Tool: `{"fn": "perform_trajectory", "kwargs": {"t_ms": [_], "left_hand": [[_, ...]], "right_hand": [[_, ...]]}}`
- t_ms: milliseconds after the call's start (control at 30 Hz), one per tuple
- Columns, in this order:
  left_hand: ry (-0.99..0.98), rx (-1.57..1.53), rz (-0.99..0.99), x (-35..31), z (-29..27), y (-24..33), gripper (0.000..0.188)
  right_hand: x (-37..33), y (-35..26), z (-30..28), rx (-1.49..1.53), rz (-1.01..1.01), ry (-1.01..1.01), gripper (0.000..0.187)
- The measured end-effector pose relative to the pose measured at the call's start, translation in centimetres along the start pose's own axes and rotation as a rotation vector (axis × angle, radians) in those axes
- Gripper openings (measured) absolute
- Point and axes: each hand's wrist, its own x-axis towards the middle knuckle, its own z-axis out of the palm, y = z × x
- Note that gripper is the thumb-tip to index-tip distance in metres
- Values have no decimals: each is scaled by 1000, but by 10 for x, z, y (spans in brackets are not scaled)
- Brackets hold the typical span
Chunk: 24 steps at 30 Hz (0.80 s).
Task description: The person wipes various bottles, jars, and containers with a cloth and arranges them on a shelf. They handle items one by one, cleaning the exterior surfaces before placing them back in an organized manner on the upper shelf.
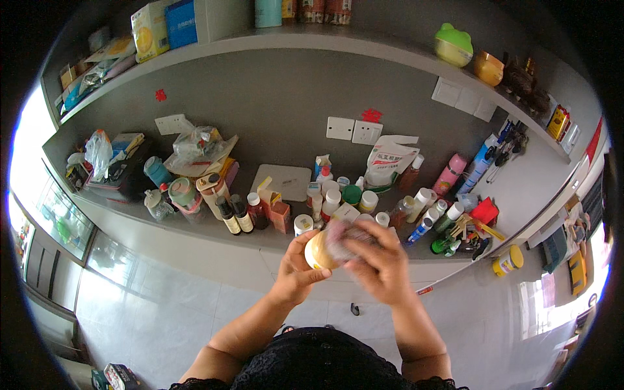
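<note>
In front of the counter my left hand [294, 275] is closed around a pale yellow jar or bottle [317, 252] that lies tilted, one white end toward the left. A greyish-pink cloth [343, 240] is bunched in my right hand [385, 265] and pressed against the jar's right side. Motion blurs the right fingers and the cloth, and they cover part of the jar. Just beyond my hands stand a white-lidded jar [303, 225], a small pale box [345, 213] and a yellow bottle with a white cap [368, 201].
Along the counter stand two dark bottles [241, 213], an orange carton [280, 216], a white pouch [389, 161] and a pink flask [450, 174]. A curved shelf [312, 43] runs above. A yellow tub [507, 260] is at the right, beyond the counter edge.
</note>
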Motion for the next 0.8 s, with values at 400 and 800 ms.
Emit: {"fn": "perform_trajectory", "kwargs": {"t_ms": [400,800], "left_hand": [[12,-354,-155,5,3,-1,57],[107,-286,-273,11,2,6,53]], "right_hand": [[2,1,22,-77,67,-2,30],[-19,-12,25,-287,-78,-227,28]]}}
